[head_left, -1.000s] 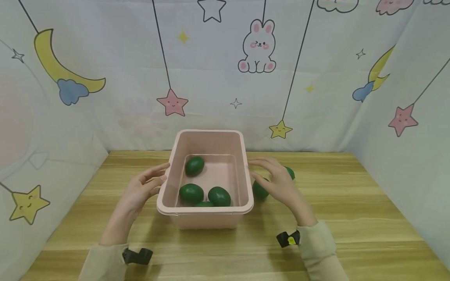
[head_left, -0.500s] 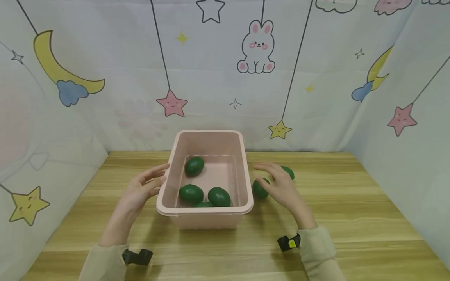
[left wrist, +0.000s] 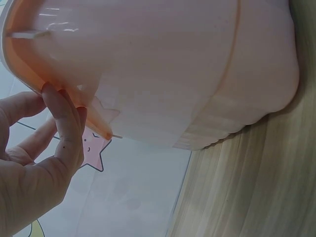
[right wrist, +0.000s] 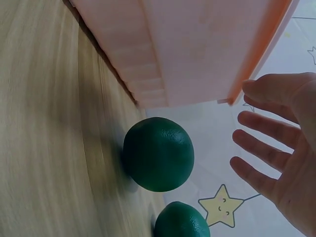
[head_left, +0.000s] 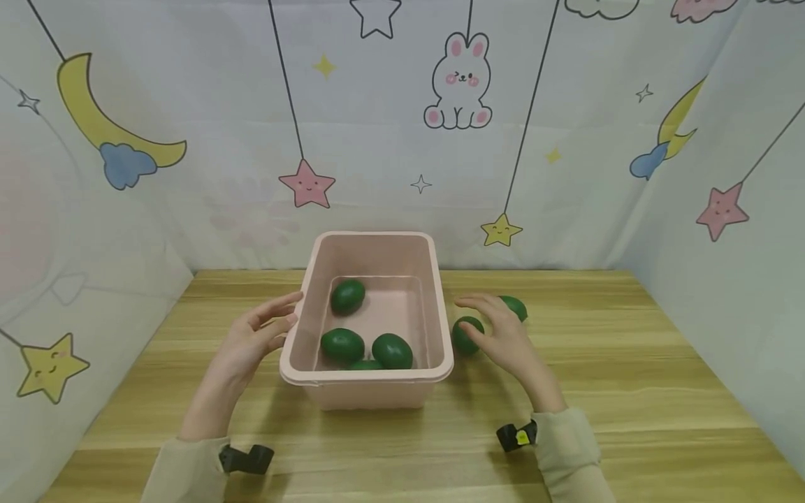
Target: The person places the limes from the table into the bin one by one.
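Note:
A pale pink plastic bin (head_left: pixel 371 397) stands on the table and holds several smooth, dark green, lime-like fruits (head_left: pixel 342 346). Against the outer left side of its rim rest the fingertips of my left hand (head_left: pixel 249 341), also seen under the lip in the left wrist view. My right hand (head_left: pixel 511 342) hovers apart from the right wall, fingers spread and holding nothing. Below and beside it lies one green fruit (right wrist: pixel 158 154), partly behind the thumb in the head view. A second green fruit (right wrist: pixel 181 221) sits farther back, partly hidden by the hand.
The wooden table (head_left: pixel 629 391) extends on both sides of the bin. Behind it hangs a white cloth (head_left: pixel 377 140) printed with stars, moons and a rabbit; similar cloth closes off the left and right sides.
My right hand has come off the bin's right rim and drawn slightly right, above the loose fruit. The left hand and the bin have stayed in place.

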A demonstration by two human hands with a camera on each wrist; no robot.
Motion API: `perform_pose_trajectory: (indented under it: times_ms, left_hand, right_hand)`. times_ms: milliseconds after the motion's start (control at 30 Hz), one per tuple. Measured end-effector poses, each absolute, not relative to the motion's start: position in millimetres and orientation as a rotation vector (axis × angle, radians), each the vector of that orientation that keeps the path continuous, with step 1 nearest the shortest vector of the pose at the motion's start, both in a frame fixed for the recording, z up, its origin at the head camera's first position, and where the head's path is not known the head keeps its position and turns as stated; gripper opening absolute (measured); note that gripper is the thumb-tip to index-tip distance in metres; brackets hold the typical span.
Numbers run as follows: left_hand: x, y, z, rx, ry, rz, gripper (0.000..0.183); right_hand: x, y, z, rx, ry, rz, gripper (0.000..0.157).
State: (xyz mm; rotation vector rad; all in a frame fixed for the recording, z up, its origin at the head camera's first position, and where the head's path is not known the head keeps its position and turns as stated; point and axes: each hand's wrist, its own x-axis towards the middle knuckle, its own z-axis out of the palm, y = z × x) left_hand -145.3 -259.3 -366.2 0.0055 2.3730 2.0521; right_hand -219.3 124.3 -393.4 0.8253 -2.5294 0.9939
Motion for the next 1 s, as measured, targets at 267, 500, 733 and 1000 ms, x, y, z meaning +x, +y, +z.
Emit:
perform_pose_trajectory:
  times_ms: [267,500,733,1000]
  left_hand:
    - [-144.9,-259.8,-366.1,0.005,2.378,2.049,0.054]
    - [-145.1,-259.7,-365.6,0.007,2.38,2.054,0.055]
    - [-145.5,-260.0,-366.6,0.015,2.367,2.072,0.054]
    - [-144.8,-259.5,-365.2,0.011,2.365,2.053,0.055]
  right_hand:
    - [-218.1,125.7,-396.9,0.791,-2.638,0.897,0.042]
    - [-220.9,125.4,-400.5,0.811,-2.636,0.868,0.044]
    - [-227.6,124.1,-407.3,0.817,-2.67,0.85,0.044]
    - [-233.6,121.8,-414.8,0.86,-2.686,0.854,0.042]
